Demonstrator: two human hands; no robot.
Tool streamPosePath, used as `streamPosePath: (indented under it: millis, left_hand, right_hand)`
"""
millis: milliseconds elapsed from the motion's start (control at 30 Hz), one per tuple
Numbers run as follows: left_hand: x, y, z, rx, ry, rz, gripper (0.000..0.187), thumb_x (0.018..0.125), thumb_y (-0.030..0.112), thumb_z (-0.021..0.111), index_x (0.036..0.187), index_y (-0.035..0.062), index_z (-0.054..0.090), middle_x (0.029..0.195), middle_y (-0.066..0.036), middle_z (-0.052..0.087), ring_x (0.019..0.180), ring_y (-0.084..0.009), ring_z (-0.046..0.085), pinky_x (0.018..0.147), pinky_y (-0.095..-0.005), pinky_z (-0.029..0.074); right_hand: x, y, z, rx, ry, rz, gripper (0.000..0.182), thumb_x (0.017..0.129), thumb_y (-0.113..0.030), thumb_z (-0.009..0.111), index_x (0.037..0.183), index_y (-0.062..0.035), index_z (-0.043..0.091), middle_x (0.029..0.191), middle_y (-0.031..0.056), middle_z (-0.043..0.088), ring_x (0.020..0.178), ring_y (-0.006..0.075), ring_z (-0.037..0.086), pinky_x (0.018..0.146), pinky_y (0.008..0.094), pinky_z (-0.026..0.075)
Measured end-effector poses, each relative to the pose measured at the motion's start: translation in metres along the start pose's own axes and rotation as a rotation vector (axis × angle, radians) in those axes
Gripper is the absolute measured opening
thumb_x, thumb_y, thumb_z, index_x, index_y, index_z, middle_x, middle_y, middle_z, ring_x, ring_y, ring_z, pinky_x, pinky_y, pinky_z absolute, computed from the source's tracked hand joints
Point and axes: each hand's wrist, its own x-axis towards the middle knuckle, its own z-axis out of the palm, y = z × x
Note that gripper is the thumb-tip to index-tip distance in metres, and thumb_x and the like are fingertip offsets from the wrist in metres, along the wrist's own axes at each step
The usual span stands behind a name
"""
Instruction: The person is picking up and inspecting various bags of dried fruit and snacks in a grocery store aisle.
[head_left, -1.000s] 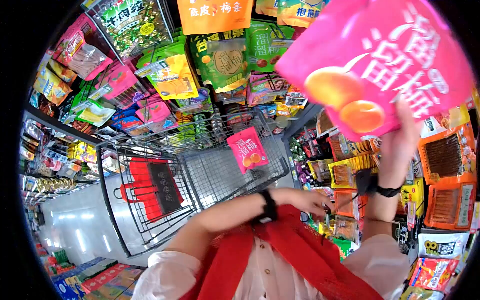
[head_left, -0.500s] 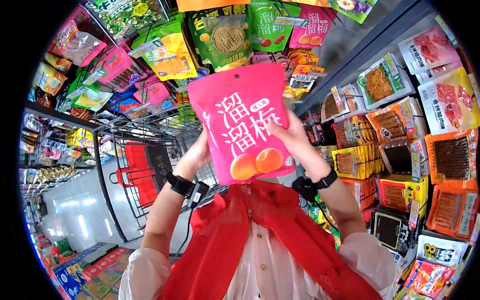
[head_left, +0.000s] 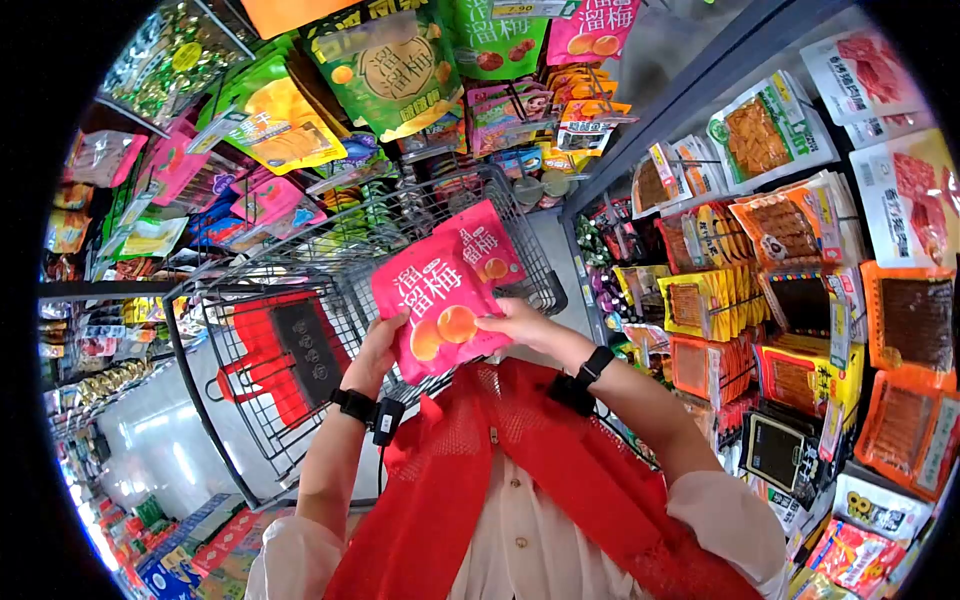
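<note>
A pink bag of dried plums point(head_left: 430, 310) with white lettering and orange fruit printed on it is gripped low down between both my hands. My left hand point(head_left: 375, 352) closes on its left edge, thumb on the front. On the lower right edge, my right hand point(head_left: 527, 326) pinches it with the thumb on top. Behind its upper right side, a second pink bag point(head_left: 484, 238) of the same design shows, partly hidden by the first. Both overlap the wire shopping cart point(head_left: 250, 400) in this view.
A red bag point(head_left: 265, 360) with a dark panel lies in the cart on the left. Hanging snack packets point(head_left: 385, 75) fill the rack ahead. On the right, another rack carries meat-snack packs point(head_left: 790, 235), with a dark metal post point(head_left: 680, 90) between the racks.
My hands have lowered and tilted the pink bag, drawing it toward the cart side. The second pink bag now shows behind it. My view has shifted, with more of the cart visible.
</note>
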Motion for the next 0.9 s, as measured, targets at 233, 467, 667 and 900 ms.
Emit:
streamPosePath:
  millis: [233, 467, 667, 900]
  left_hand:
    - [0.127, -0.055, -0.004, -0.038, 0.123, 0.017, 0.022, 0.082, 0.012, 0.051, 0.102, 0.0018, 0.05, 0.092, -0.009, 0.059, 0.08, -0.021, 0.058, 0.073, -0.0346, 0.048]
    - [0.291, -0.09, 0.009, 0.29, 0.173, 0.231, 0.032, 0.074, 0.013, 0.063, 0.1, 0.0, 0.05, 0.085, -0.008, 0.06, 0.074, -0.0161, 0.057, 0.064, -0.0283, 0.047]
    - [0.418, -0.198, -0.034, 0.388, 0.403, 0.194, 0.064, 0.069, 0.02, 0.069, 0.116, 0.0015, 0.031, 0.092, -0.01, 0.058, 0.078, -0.0181, 0.058, 0.067, -0.0287, 0.048]
    - [0.333, -0.144, 0.05, 1.389, 0.495, 0.482, 0.053, 0.071, 0.021, 0.059, 0.118, 0.0085, 0.039, 0.133, -0.016, 0.025, 0.119, -0.0338, 0.029, 0.093, -0.041, 0.033]
  right_hand:
    - [0.041, 0.109, -0.081, -0.365, 0.446, -0.187, 0.038, 0.077, -0.026, 0.058, 0.101, 0.0021, 0.05, 0.087, 0.0139, 0.06, 0.078, 0.0237, 0.058, 0.071, 0.0337, 0.045]
    - [0.026, 0.094, -0.156, -0.21, 0.444, 0.008, 0.033, 0.084, -0.011, 0.049, 0.113, 0.0015, 0.038, 0.097, 0.0123, 0.056, 0.084, 0.0178, 0.057, 0.072, 0.0263, 0.044]
    - [0.032, 0.084, -0.192, -0.178, 0.408, 0.024, 0.03, 0.085, -0.008, 0.045, 0.113, 0.0005, 0.038, 0.099, 0.0121, 0.054, 0.089, 0.0184, 0.055, 0.08, 0.0275, 0.042]
    - [0.034, 0.069, -0.243, -0.226, 0.323, 0.043, 0.031, 0.086, -0.012, 0.045, 0.115, -0.0007, 0.038, 0.102, 0.0126, 0.053, 0.091, 0.0195, 0.053, 0.081, 0.0306, 0.042]
